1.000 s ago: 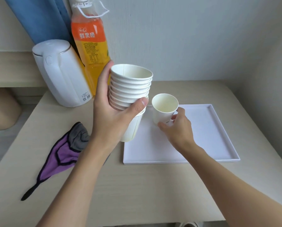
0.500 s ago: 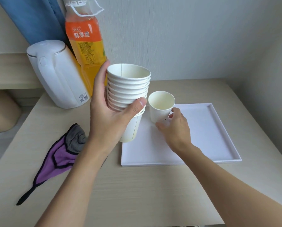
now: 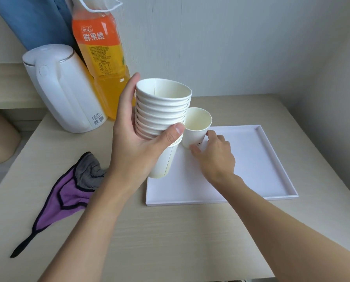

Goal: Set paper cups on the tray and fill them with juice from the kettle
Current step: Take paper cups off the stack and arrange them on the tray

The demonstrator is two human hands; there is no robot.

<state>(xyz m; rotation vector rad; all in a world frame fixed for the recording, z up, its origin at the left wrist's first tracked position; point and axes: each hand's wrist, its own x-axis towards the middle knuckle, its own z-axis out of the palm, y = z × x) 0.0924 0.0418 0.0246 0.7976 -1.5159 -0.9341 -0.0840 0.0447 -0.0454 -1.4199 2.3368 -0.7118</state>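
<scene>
My left hand [image 3: 138, 143] grips a stack of several white paper cups [image 3: 162, 110] and holds it above the left edge of the white tray [image 3: 257, 159]. A single empty paper cup [image 3: 196, 127] stands upright in the tray's far left corner. My right hand [image 3: 214, 157] holds this cup near its base between thumb and fingers. The white kettle [image 3: 64, 88] stands at the back left of the table, lid closed.
A tall bottle of orange juice [image 3: 100, 58] stands behind the kettle against the wall. A purple and grey cloth [image 3: 68, 192] lies on the table to the left of the tray. Blue fabric hangs at the top left. Walls close in behind and on the right.
The single cup, in my right hand, has settled a little closer to the tray's far left corner. The stack in my left hand has stayed where it was.
</scene>
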